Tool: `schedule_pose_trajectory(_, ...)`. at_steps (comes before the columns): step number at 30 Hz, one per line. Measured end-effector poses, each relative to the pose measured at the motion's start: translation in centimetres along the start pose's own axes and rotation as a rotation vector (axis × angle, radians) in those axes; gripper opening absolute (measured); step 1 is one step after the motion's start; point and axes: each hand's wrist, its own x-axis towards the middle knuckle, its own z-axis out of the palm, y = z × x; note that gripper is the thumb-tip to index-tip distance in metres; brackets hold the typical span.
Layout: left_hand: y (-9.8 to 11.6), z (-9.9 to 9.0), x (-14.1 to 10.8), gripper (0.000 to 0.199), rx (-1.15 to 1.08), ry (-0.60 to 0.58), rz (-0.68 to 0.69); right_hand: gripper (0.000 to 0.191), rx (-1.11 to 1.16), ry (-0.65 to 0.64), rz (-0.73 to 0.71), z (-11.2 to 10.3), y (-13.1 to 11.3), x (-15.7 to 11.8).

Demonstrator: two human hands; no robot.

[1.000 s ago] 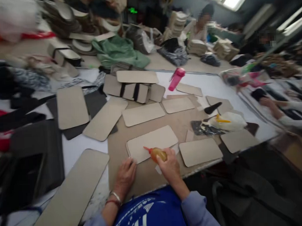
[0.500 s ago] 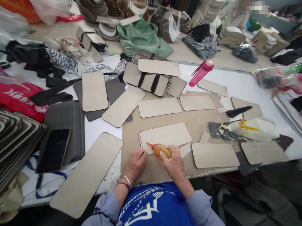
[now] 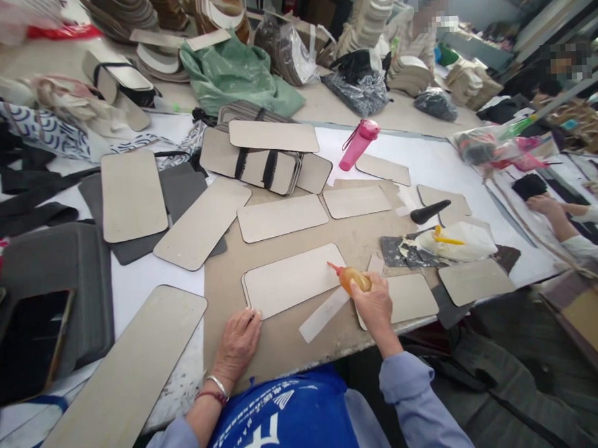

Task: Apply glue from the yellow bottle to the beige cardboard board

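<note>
In the head view, my right hand [image 3: 375, 306] is closed round a small squeeze bottle [image 3: 353, 280] of amber colour with a red pointed nozzle. The nozzle tip is over the right end of a beige rounded panel [image 3: 294, 280], which lies slightly offset on another panel. I cannot tell whether the tip touches it. My left hand [image 3: 239, 340] lies flat at the panel's lower left corner, its fingertips at the edge. A translucent strip [image 3: 323, 317] lies on the table just below the panel. Another beige panel [image 3: 411, 297] is partly covered by my right hand.
More beige panels [image 3: 283, 218] lie behind, near a strapped stack [image 3: 281, 172] and a pink bottle [image 3: 359, 145]. On the right are a black-handled tool [image 3: 430, 211] and a white bag [image 3: 458, 242] with a yellow piece. A phone [image 3: 29, 345] rests at left. Another person's hand [image 3: 546, 206] is far right.
My right hand has carried the squeeze bottle rightward along the panel, from its left end to its right end. My left hand stays at the lower left corner. The view has shifted right.
</note>
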Motion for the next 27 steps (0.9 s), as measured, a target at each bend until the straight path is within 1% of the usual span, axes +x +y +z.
schedule_pose_trajectory(3,0.1,0.0,0.0,0.025,-0.003,0.0,-0.002,0.019,-0.014,0.018,0.011,-0.4,0.6,1.0)
schedule_pose_trajectory(5,0.1,0.0,-0.1,0.025,-0.001,0.004,-0.003,0.019,-0.016,0.022,0.007,-0.5,0.6,1.0)
schedule_pose_trajectory(7,0.0,0.1,-0.1,0.025,0.003,0.002,-0.001,0.019,0.0,0.006,-0.004,-0.3,0.1,0.2)
schedule_pose_trajectory(9,0.0,0.2,-0.2,0.025,0.006,-0.001,0.003,0.017,0.043,-0.035,-0.034,0.3,-0.7,-1.3)
schedule_pose_trajectory(12,-0.1,0.3,-0.3,0.026,0.002,0.009,0.005,0.016,0.138,-0.119,-0.134,1.2,-1.9,-3.4)
schedule_pose_trajectory(14,-0.1,0.3,-0.3,0.026,-0.004,0.018,0.0,0.015,0.172,-0.143,-0.176,1.4,-2.1,-4.0)
schedule_pose_trajectory(16,-0.1,0.3,-0.3,0.027,-0.01,0.023,-0.003,0.016,0.149,-0.112,-0.148,1.1,-1.6,-3.4)
schedule_pose_trajectory(19,-0.1,0.3,-0.2,0.028,-0.022,0.029,-0.007,0.018,0.047,-0.02,-0.058,0.0,-0.2,-1.1)
schedule_pose_trajectory(22,-0.1,0.4,-0.3,0.028,-0.031,0.036,-0.019,0.02,-0.027,0.031,-0.023,-1.0,0.9,1.0)
schedule_pose_trajectory(24,-0.1,0.5,-0.3,0.028,-0.026,0.035,-0.022,0.02,-0.038,0.033,-0.013,-1.2,1.2,1.3)
schedule_pose_trajectory(27,0.0,0.5,-0.3,0.026,-0.024,0.037,-0.029,0.019,0.006,-0.01,-0.036,-0.7,0.8,-0.1)
